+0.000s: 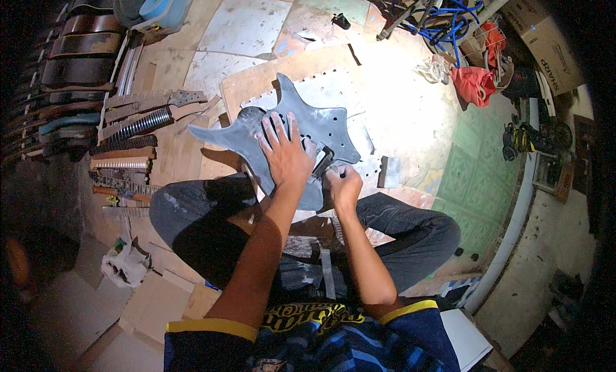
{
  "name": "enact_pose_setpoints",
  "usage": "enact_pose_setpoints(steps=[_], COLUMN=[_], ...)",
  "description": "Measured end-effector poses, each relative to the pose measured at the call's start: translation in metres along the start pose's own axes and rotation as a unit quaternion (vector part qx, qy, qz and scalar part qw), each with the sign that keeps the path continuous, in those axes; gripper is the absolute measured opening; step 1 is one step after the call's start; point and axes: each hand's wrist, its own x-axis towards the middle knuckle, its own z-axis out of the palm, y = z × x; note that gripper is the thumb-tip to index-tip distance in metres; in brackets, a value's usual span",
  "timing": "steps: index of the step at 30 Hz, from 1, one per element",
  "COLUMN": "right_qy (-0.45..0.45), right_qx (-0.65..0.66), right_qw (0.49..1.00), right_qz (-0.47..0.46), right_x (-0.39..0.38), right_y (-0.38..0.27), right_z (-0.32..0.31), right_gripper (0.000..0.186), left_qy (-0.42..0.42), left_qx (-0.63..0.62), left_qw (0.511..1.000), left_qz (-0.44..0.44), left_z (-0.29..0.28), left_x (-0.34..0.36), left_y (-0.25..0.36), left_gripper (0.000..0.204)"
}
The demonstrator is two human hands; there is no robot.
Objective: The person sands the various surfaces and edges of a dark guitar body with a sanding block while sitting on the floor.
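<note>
A dull grey electric guitar body (pixel 324 120) with pointed horns lies in front of my crossed legs, dark cavities and small holes cut into it. My left hand (pixel 285 155) rests flat on its middle, fingers spread. At the body's near right edge, close to a rectangular cavity, my right hand (pixel 344 187) is closed with bent fingers. Whatever may be between those fingers is hidden. A small grey rectangular piece (pixel 389 172) lies just right of that hand. Under the guitar body is a pale sheet (pixel 253 88) on the floor.
Several guitar necks (pixel 144 125) lie at the left, beside a rack of guitar bodies (pixel 80 70). Blue cables (pixel 457 28) are tangled at the far right, near a red cloth (pixel 473 86) and a cardboard box (pixel 552 60). A white plastic bag (pixel 125 266) sits near left.
</note>
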Motion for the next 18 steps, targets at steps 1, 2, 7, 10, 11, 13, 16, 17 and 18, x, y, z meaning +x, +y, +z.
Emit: enact_pose_setpoints(steps=[1,2,7,10,11,13,16,17,18], right_qy=[-0.010,-0.009,-0.001,-0.002,0.017,-0.002,-0.045,-0.021,0.003], right_qx=[-0.016,-0.016,-0.019,-0.039,-0.034,-0.030,-0.036,-0.041,-0.046], right_qw=[1.000,1.000,1.000,0.999,0.999,1.000,0.998,0.999,0.999], right_qz=[-0.014,-0.015,-0.001,-0.002,0.009,-0.001,-0.009,-0.004,0.001], right_x=[-0.001,0.003,-0.004,0.003,0.004,-0.005,0.000,0.007,0.009], right_y=[-0.002,-0.002,0.007,-0.013,-0.014,0.006,0.007,0.004,0.002], right_z=[-0.005,-0.007,-0.001,-0.005,-0.006,-0.001,-0.006,-0.006,-0.007], right_gripper=[0.014,0.014,0.015,0.015,0.015,0.016,0.017,0.017,0.017], left_qy=[0.004,0.004,-0.007,-0.013,-0.016,-0.006,-0.008,-0.009,-0.004], left_qx=[0.001,0.000,-0.017,-0.011,-0.010,-0.004,-0.011,-0.010,-0.013], left_qw=[1.000,1.000,1.000,1.000,1.000,1.000,1.000,1.000,1.000], left_qz=[0.000,0.001,0.003,-0.003,-0.002,0.003,0.003,0.001,0.005], left_z=[0.001,-0.001,-0.002,-0.005,-0.004,-0.001,-0.005,-0.004,-0.004], left_x=[0.000,-0.001,0.000,-0.001,-0.001,0.000,-0.001,-0.001,0.000], left_y=[-0.001,0.000,0.002,-0.001,-0.001,0.001,0.001,0.001,0.001], left_gripper=[0.082,0.082,0.077,0.078,0.078,0.078,0.078,0.078,0.078])
